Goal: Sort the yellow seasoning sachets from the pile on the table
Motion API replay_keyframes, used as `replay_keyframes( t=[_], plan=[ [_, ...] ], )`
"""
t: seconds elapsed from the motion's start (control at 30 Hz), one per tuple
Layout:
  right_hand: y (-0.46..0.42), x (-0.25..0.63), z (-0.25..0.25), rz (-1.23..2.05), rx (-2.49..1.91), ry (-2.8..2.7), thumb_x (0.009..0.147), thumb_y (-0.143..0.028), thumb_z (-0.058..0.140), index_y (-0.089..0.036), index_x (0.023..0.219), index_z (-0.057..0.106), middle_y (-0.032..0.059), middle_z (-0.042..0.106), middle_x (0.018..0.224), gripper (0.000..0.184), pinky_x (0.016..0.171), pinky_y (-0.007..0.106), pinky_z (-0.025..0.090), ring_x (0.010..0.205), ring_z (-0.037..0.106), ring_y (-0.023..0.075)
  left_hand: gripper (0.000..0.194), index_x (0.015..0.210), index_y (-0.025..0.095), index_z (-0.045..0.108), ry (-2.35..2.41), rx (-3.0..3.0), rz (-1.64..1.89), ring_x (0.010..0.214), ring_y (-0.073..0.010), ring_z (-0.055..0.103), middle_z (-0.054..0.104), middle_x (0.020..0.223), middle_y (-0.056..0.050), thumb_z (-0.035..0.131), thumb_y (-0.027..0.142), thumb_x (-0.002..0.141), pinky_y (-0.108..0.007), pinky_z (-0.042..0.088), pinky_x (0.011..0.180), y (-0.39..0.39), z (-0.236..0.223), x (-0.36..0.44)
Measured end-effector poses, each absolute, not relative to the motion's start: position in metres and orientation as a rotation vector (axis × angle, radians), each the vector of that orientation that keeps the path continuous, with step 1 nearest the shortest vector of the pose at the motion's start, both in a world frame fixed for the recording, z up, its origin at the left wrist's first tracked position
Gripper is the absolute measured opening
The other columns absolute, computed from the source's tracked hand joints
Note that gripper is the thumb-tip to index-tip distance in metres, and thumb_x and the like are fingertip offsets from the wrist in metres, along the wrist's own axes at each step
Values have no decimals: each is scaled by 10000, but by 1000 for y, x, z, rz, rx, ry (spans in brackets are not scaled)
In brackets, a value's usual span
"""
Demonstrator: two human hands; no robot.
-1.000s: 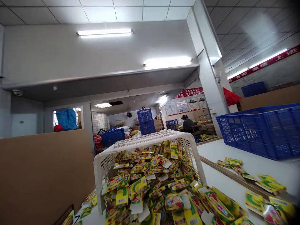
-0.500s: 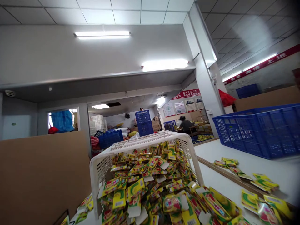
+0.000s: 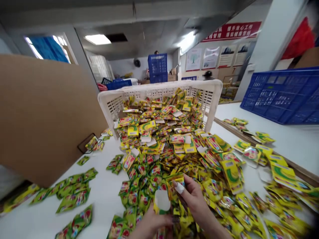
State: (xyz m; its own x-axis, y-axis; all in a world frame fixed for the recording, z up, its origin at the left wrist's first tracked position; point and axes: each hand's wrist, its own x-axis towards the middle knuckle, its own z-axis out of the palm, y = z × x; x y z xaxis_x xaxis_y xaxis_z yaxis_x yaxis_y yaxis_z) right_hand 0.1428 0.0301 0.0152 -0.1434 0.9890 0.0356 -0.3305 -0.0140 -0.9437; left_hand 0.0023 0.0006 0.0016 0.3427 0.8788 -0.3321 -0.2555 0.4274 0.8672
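Low in front, the left hand clamps a small box in its fingers beside the right hand, whose fingers' hold I cannot tell, with bare table leftward among packets, cardboard cut off, and the depth of a crate hidden beyond.

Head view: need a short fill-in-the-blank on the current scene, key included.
1. The left hand holds a small carton whose raised flap is ____ in colour.
2. The loose packets on the table left of the main pile are mostly ____.
3. The plastic crate at the far right is ____.
4. The brown cardboard panel stands at the picture's ____ edge.

Missing words: white; green; blue; left
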Motion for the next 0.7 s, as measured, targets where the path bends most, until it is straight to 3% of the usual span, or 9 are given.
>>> replay_keyframes(
  t=[0.1,0.2,0.27,0.37,0.5,0.6,0.7],
  plan=[
    [23,140,16,1271,-909,-1357,762,-330,575,-187,922,603,34,638,853,216,711,263,467,752,566,154,440,929,136,584,864,943,770,665,-162,559,615,687,7,705,185,509,-263,457,674,1,10,3],
    [19,146,21,1082,-992,-1730,791,-226,511,-212,944,618,32,639,901,188,766,268,437,826,561,167,502,993,125,537,882,924,695,477,-109,484,589,661,10,692,253,533,-233,427,487,1,16,-1],
    [18,152,28,1105,-994,-1931,787,-152,485,-232,949,622,13,635,886,227,770,258,418,833,560,157,512,1021,131,516,886,959,675,486,-103,485,591,709,5,674,232,545,-230,432,492,0,16,-4],
    [17,159,37,1127,-976,-2167,732,-31,452,-267,989,607,-4,622,916,382,802,265,387,874,547,152,371,896,142,539,937,1058,606,499,-98,480,561,662,32,593,112,531,-216,426,500,1,10,-5],
    [15,163,38,1142,-1052,-2146,761,-86,466,-262,1078,516,-3,592,930,366,763,259,389,837,521,142,300,874,149,501,927,1047,576,497,-108,489,547,595,44,516,112,577,-219,421,500,1,1,-10],
    [17,160,33,1110,-1073,-2041,774,-91,470,-208,904,560,-11,530,807,197,653,220,379,728,487,116,314,942,121,486,914,1049,532,508,-108,495,556,572,32,504,147,629,-221,417,539,0,1,-17],
    [17,154,31,1015,-982,-2136,740,-22,466,-201,782,615,2,464,879,237,718,219,368,834,468,118,481,1061,127,459,991,1095,532,532,-110,497,562,639,35,498,98,583,-218,420,538,1,7,-20]
  ],
)
